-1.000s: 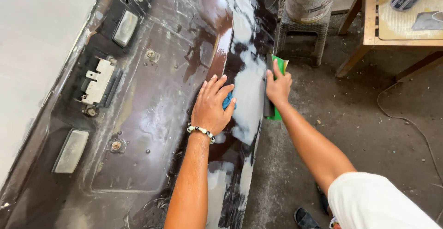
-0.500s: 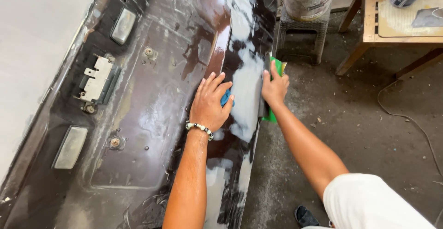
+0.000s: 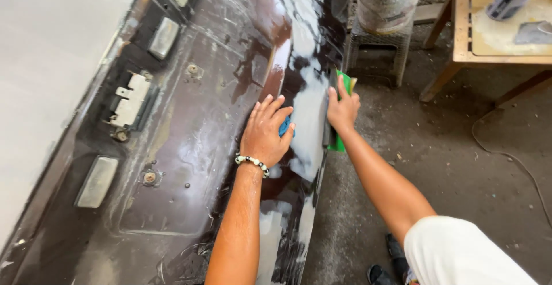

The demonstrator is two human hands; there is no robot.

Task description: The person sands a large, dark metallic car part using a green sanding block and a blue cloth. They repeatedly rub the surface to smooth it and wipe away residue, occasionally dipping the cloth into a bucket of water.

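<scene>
Brown panel [image 3: 190,147]: left hand [image 3: 265,131] flat, hiding blue pad [image 3: 285,126]; right hand [image 3: 342,111] grips green block [image 3: 341,112].

arms: bare | left wrist: pale beaded bracelet [image 3: 253,161] | right shoulder: white sleeve [image 3: 460,253] | feet: dark sandals [image 3: 386,262]

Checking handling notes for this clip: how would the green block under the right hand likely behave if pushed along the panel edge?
The green block looks flat-sided, so it would probably slide, not roll. The right hand covers most of it, so it seems light. Stiffness cannot be told.
</scene>
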